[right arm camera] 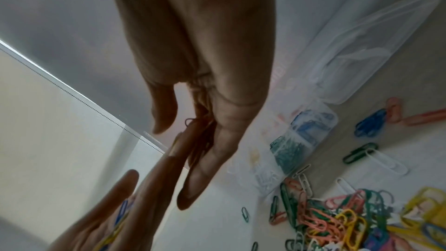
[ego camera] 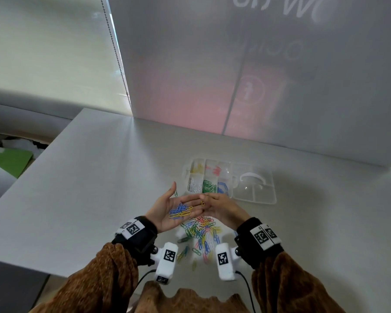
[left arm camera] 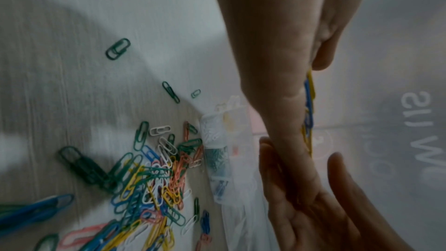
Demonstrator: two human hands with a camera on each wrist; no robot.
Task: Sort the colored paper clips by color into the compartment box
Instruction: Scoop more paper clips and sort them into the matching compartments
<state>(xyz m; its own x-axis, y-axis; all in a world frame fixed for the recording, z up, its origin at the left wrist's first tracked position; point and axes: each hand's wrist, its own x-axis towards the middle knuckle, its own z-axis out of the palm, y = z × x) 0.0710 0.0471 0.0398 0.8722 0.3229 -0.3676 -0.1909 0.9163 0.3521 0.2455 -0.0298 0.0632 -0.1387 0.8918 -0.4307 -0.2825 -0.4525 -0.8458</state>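
My left hand (ego camera: 165, 208) is held palm up and flat above the table, and a small bunch of blue and yellow paper clips (ego camera: 180, 211) lies on it. My right hand (ego camera: 221, 207) meets the left fingertips and pinches a yellow clip (ego camera: 203, 202) there. Below both hands a mixed pile of clips (ego camera: 201, 233) lies on the table. Just beyond the hands stands the clear compartment box (ego camera: 187, 175), holding yellow, pink, white, green and blue clips in separate cells. In the left wrist view the palm's clips (left arm camera: 309, 102) show edge-on beside the box (left arm camera: 217, 150).
The box's open clear lid (ego camera: 255, 188) lies flat to its right. A few stray green clips (left arm camera: 118, 49) lie left of the pile. A white wall panel (ego camera: 257, 86) rises behind the table. The table's left edge (ego camera: 32, 195) drops off toward a green thing on the floor.
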